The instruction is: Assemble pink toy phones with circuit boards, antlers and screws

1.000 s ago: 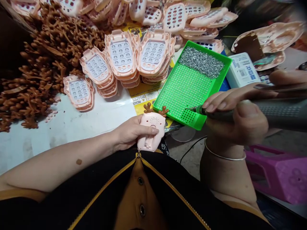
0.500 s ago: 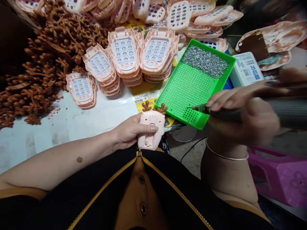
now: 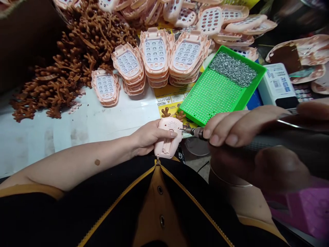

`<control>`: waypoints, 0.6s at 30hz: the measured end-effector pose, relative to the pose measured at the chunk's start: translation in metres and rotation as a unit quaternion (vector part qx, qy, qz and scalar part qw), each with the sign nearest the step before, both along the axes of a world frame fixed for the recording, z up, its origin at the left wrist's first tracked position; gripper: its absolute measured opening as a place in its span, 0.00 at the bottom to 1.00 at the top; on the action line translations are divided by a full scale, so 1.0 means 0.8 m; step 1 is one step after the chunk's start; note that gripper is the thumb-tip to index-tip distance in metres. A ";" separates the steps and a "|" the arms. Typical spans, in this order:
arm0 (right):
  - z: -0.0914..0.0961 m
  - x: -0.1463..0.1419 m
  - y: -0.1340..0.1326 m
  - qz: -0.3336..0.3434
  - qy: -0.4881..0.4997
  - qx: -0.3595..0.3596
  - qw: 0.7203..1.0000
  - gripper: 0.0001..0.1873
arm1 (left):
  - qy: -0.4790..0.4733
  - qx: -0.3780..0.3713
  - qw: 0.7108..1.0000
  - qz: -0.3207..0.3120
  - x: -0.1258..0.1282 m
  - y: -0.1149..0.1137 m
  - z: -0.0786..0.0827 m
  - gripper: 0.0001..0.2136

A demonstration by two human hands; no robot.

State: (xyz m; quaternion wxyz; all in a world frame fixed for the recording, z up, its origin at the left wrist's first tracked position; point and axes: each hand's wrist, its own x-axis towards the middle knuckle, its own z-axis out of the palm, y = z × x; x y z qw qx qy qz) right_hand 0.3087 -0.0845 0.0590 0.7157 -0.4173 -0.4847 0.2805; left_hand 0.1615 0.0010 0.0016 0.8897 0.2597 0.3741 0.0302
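My left hand (image 3: 150, 137) grips a pink toy phone (image 3: 168, 145), its back turned up and its battery bay uncovered. Two brown antlers (image 3: 166, 112) stick out of the toy's top end. Wrapped around a dark electric screwdriver (image 3: 277, 140), my right hand (image 3: 239, 130) is closed and partly blurred. The metal bit (image 3: 189, 130) of the screwdriver meets the toy's upper right, by a screw hole; whether a screw sits on the tip is too small to tell. Just beyond lies a green perforated tray (image 3: 200, 103) with many small silver screws (image 3: 233, 68) at its far end.
Stacks of pink phone shells with white keypads (image 3: 155, 51) stand behind the toy. Brown antler pieces (image 3: 77, 58) are heaped at the left. More pink shells (image 3: 210, 20) lie at the back. A white box (image 3: 277, 82) sits right of the tray, and a purple stool (image 3: 305, 209) stands below.
The screwdriver's bit has moved from over the green tray to the upper right of the toy phone. My left hand keeps its grip on the toy. The whole view has shifted slightly.
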 end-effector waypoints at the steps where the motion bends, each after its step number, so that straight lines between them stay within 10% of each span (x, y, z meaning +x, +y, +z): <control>1: -0.004 -0.001 0.003 0.001 -0.007 -0.005 1.000 0.17 | -0.006 -0.002 1.000 -0.001 0.000 0.000 0.000 0.12; 18: -0.044 0.002 0.021 0.108 -0.005 0.069 0.992 0.10 | -0.014 -0.007 1.000 -0.009 0.003 0.002 -0.002 0.15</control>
